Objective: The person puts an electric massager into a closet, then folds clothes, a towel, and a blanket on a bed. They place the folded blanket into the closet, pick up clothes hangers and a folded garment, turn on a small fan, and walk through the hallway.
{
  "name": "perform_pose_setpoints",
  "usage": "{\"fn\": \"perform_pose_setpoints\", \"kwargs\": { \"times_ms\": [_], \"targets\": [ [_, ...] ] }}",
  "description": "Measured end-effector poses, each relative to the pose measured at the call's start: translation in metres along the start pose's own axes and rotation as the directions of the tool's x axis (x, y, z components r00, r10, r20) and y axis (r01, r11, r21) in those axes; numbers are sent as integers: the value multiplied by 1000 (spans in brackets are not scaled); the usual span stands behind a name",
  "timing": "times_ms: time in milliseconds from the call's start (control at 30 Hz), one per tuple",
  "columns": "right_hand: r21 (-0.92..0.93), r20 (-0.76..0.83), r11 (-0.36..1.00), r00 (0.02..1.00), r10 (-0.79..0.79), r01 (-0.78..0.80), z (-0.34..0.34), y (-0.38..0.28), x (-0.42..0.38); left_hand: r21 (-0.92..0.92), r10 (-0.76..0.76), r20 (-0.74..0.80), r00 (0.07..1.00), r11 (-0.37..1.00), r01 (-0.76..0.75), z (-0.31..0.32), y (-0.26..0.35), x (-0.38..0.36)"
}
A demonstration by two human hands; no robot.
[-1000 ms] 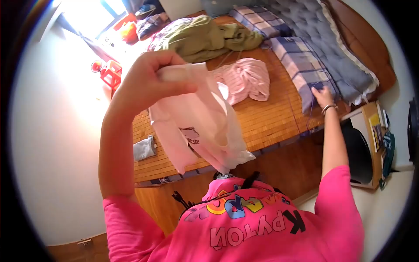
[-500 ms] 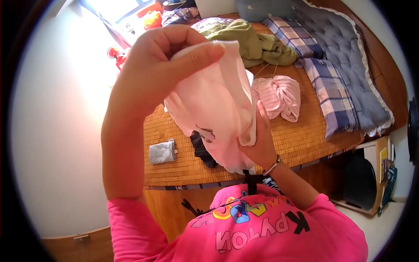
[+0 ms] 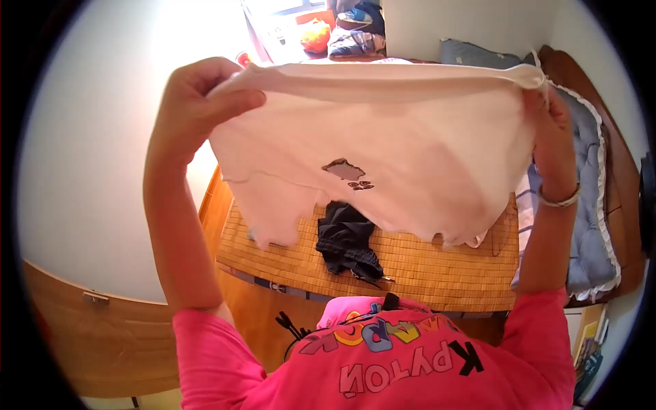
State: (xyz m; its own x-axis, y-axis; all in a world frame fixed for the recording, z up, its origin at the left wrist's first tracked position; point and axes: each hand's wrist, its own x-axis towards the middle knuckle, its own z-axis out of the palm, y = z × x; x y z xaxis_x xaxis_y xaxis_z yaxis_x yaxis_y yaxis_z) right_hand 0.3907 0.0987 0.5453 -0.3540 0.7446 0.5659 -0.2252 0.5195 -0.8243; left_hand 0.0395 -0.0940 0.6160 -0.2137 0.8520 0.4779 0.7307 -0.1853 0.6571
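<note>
A thin white garment (image 3: pixel 410 137) with a small dark print near its middle is stretched wide in the air. My left hand (image 3: pixel 205 102) pinches its upper left corner, thumb in front. At the upper right corner my right hand (image 3: pixel 552 130) grips the cloth, its fingers partly hidden behind it. Below the garment's lower edge, a black garment (image 3: pixel 347 239) with a gathered waistband lies on the woven mat (image 3: pixel 437 273).
A blue-grey quilted cushion (image 3: pixel 589 198) lies along the right side. Folded clothes (image 3: pixel 357 42) and an orange-red object (image 3: pixel 315 35) are at the back by the bright window. A wooden cabinet (image 3: pixel 102 335) stands at the lower left.
My right hand has moved up and to the right, away from my left hand. The white garment, bunched before, is now spread between them. The view has shifted.
</note>
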Motion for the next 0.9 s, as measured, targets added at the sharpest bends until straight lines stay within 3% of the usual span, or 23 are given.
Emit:
{"fn": "perform_pose_setpoints", "kwargs": {
  "times_ms": [33,100,167,233,267,333,400,433,467,500,600,667,700,767,833,867,900],
  "targets": [
    [-2,14,1000,1000,-9,9,-2,-9,6,41,-3,53,999,999,1,0,-3,0],
    [-191,28,968,987,-159,161,-4,-26,17,4,-36,64,997,999,35,3,-3,-2],
    [-261,48,950,985,-166,172,-4,-39,21,-143,-55,49,997,988,61,7,-1,-5],
    [-230,219,973,975,44,7,-8,-45,27,-186,-64,65,996,980,75,14,1,-7],
    [-234,224,972,974,37,17,-12,-37,34,-228,-84,93,992,968,103,20,-1,-8],
    [-224,301,949,910,285,-223,-23,13,51,-243,-283,186,941,915,323,47,-32,2],
    [-268,328,816,748,577,-512,-28,83,60,-436,-524,248,815,690,577,82,-43,1],
    [-255,245,735,693,677,-628,-29,116,59,-563,-492,338,803,578,591,97,-67,3],
    [-115,236,681,646,726,-723,-28,153,59,-589,-575,311,757,509,628,122,-100,10],
    [-53,169,690,675,719,-722,-11,151,49,-622,-588,331,738,452,639,135,-88,9],
    [184,213,689,713,668,-701,50,117,26,-569,-537,377,755,509,646,167,-85,15],
    [321,531,631,686,498,-707,80,107,18,-655,-421,405,812,486,578,186,-49,11],
    [365,664,577,639,389,-731,95,102,14,-709,-260,534,804,380,594,195,-52,15],
    [268,498,775,771,397,-572,115,96,3,-758,-196,568,799,255,601,202,-38,16],
    [188,524,733,698,489,-654,96,100,13,-667,-127,647,752,385,638,176,-26,19],
    [238,574,743,708,411,-625,94,92,13,-497,-207,546,812,700,512,156,-5,20],
    [242,571,745,712,409,-622,91,82,16,-299,-120,353,928,925,234,160,-35,32]
  ]
}}
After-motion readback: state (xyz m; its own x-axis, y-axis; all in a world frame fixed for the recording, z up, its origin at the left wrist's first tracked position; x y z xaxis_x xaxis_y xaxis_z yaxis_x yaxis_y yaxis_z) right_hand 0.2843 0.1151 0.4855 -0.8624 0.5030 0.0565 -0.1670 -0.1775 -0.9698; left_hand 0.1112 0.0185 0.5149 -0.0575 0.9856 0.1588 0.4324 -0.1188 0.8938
